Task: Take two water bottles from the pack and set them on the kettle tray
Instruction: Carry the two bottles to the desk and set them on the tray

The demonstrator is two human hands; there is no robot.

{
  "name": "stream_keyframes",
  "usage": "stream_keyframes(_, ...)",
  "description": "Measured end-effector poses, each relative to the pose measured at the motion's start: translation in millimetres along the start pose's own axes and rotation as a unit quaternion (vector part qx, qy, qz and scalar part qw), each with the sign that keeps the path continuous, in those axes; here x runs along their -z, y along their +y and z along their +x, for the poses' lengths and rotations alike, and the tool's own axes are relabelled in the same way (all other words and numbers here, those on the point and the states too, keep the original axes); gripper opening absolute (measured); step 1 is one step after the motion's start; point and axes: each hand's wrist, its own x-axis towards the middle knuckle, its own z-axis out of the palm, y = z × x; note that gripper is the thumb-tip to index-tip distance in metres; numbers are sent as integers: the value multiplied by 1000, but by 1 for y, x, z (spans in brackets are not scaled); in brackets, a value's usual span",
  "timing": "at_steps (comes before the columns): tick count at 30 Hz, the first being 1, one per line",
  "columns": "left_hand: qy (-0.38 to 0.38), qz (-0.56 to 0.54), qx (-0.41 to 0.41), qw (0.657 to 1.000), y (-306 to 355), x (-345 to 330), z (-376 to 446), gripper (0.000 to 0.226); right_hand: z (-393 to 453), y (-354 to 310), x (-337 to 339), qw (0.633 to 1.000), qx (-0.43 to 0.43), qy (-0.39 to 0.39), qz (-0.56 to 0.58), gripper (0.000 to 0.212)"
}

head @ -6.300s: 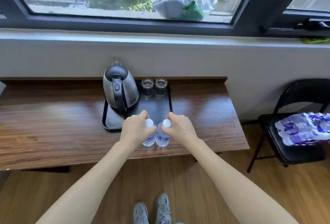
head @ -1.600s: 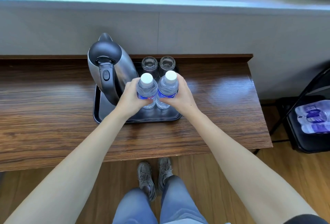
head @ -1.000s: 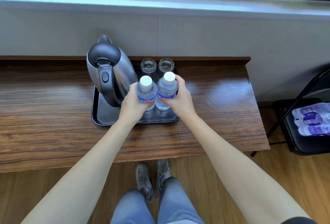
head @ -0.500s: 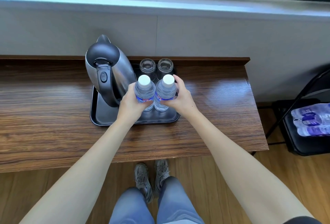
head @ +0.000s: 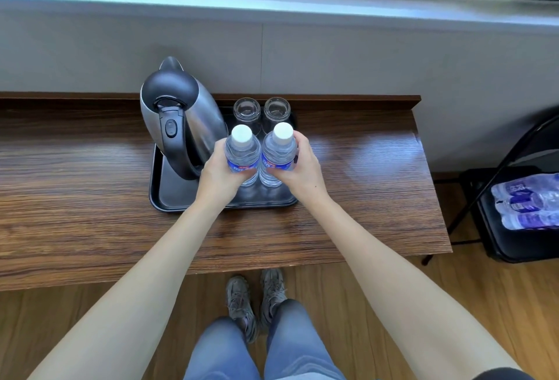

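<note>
Upright on the tray point(head: 169, 198), two blue-labelled bottles point(head: 243, 157), print unreadable, each hand's fingers point(head: 298, 140) clamped round one

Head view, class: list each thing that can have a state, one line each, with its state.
Left bottle: capped, upright, held over the tray.
Right bottle: capped, upright, held beside the left one.
Left hand: closed on the left bottle.
Right hand: closed on the right bottle.
Kettle: lid shut, standing on the tray.
Two glasses: upright, apparently empty.
Bottle pack: lying on the chair.
</note>
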Motion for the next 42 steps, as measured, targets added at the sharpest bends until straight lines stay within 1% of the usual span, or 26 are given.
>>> stream_keyframes(6,-2,-1,-1,1000,-2,1,-1,66,0,3,1,999,-14,-30,19,88)
stream_keyframes(9,2,1,0,1000,-1,-1,-1,67,0,0,2,999,-7,-47,0,94)
stream_keyframes(12,11,1,5,1000,0,-3,-1,67,0,-5,-1,999,-9,-33,-24,102)
stream_keyframes(14,13,1,8,1000,-2,-2,0,68,3,-6,1,999,-16,-37,-24,103)
stream_keyframes(18,13,-2,8,1000,-2,-4,-1,68,5,-7,13,996,-25,-78,-17,102)
stream_keyframes(23,15,-27,7,1000,-2,-4,-4,71,3,-9,7,997,-16,-70,-19,97)
stream_keyframes(27,-4,-34,-2,999,-5,-3,-2,68,4,-4,2,998,-25,-49,-7,77)
stream_keyframes(29,-8,-35,-8,999,-8,-3,0,67,5,-3,1,998,-36,-43,-1,72)
stream_keyframes(33,-4,-34,-24,999,-11,-3,3,67,2,-1,-1,998,-51,-35,20,70)
stream_keyframes(42,-30,-26,-36,999,-14,2,9,66,3,3,-3,996,-73,-44,31,71)
